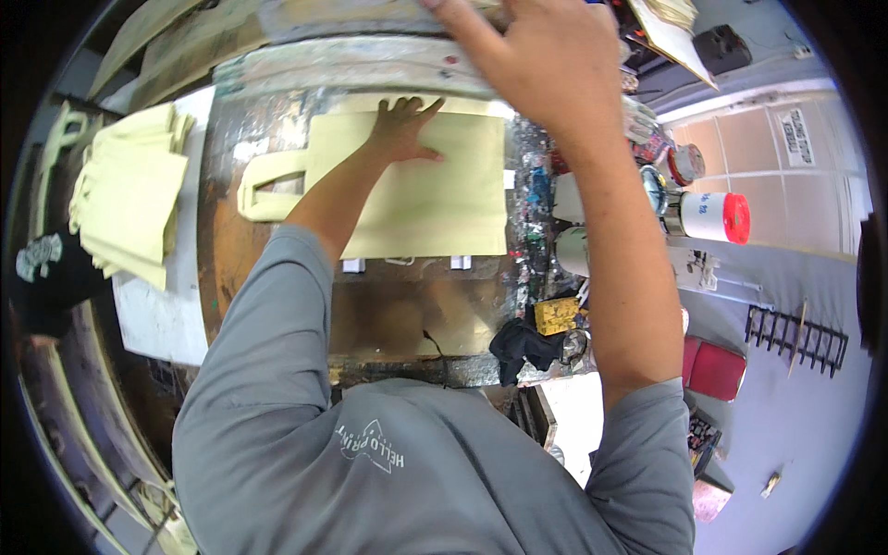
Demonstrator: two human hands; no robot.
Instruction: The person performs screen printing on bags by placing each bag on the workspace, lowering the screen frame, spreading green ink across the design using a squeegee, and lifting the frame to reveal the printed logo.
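A pale yellow non-woven tote bag [435, 199] lies flat on the stained worktable [388, 319], its loop handle [268, 185] toward the left. On the bag's far part rests my left hand [404, 129], open, with fingers spread and nothing held. My right hand [546, 60] is raised at the top of the view, above the far right of the bag. Its thumb sticks out to the left, but the other fingers are cut off by the picture's edge, so any grip is hidden. A long paint-smeared board or frame [342, 67] lies beyond the bag.
A stack of similar yellow bags [134, 190] lies on a white board [162, 333] at left. Beside it, a person in dark clothing [46, 287] is partly visible. At right stand paint tubs, one with a red lid [736, 218], near a yellow block [556, 315] and a black cloth [525, 349].
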